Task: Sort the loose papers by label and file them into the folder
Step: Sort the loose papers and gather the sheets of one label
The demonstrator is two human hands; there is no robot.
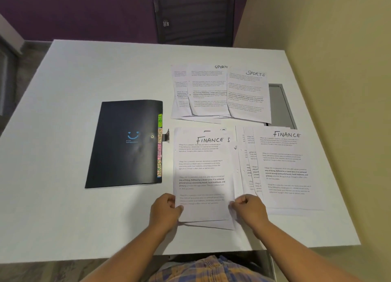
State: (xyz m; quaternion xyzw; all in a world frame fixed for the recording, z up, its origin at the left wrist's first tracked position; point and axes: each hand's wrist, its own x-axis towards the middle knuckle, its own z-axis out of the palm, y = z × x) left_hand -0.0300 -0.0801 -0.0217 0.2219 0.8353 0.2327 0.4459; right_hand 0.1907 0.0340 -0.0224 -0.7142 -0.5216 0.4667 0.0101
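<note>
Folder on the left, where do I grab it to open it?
Probably the folder cover's right edge, beside the strap, coming from the right. It lies flat and closed, with the tabs and opening on that side and the fold on the left.

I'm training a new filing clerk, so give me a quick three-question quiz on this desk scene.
1. True or false: the black folder lies left of all the papers on the table.
2. Which label heads the sheet that the left hand and right hand pinch by its near edge? A) HR B) Finance C) Sports
3. Fill in: the far pile, beyond the held sheet, is labelled ____.

Key: 1 true; 2 B; 3 Sports.
</note>
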